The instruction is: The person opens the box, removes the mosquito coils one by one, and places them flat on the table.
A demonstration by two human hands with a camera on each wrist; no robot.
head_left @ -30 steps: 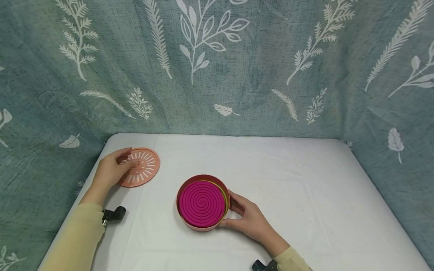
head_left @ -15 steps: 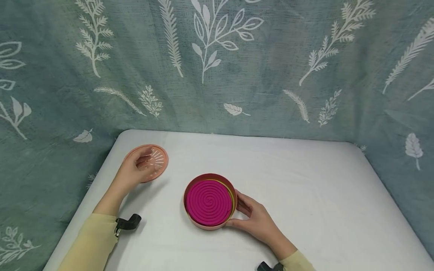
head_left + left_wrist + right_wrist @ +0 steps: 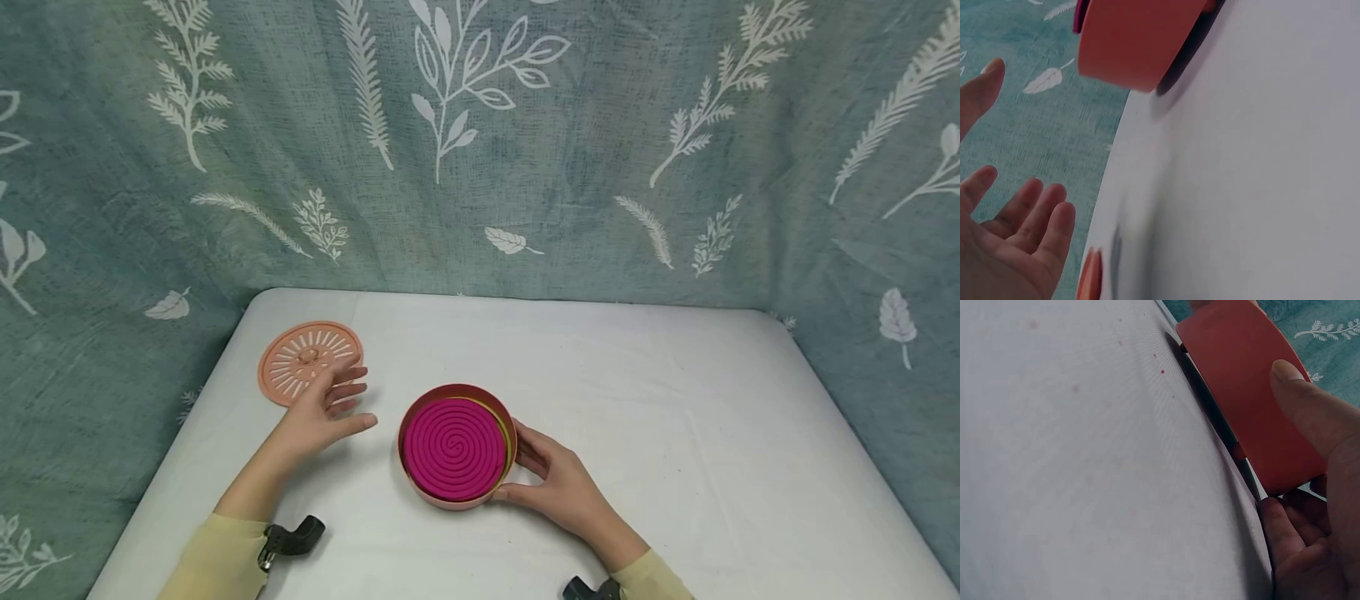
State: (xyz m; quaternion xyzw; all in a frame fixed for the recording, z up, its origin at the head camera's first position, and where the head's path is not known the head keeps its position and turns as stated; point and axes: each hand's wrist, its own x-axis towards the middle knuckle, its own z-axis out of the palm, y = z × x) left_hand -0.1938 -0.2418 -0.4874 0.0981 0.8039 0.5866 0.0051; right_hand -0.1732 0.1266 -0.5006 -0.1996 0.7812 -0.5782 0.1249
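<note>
A round salmon-pink mosquito coil holder (image 3: 454, 503) stands on the white table at the centre of the head view. Inside it lies a magenta mosquito coil (image 3: 453, 450), with a yellow-green edge showing under its right side. My right hand (image 3: 558, 483) grips the holder's right wall between thumb and fingers; the right wrist view shows the thumb on the holder's side wall (image 3: 1241, 387). The holder's slotted lid (image 3: 288, 358), with a small knob, lies flat at the far left. My left hand (image 3: 322, 421), holding nothing, hovers between lid and holder with fingers spread.
The white-covered table (image 3: 637, 417) has rounded far corners. Right behind it and along its sides hangs a green curtain (image 3: 570, 183) with white leaf prints. Black wrist-camera mounts (image 3: 296, 536) stick out beside both sleeves.
My left hand has let go of the lid and moved right and nearer, towards the holder. The lid stays at the far left. My right hand keeps its grip on the holder.
</note>
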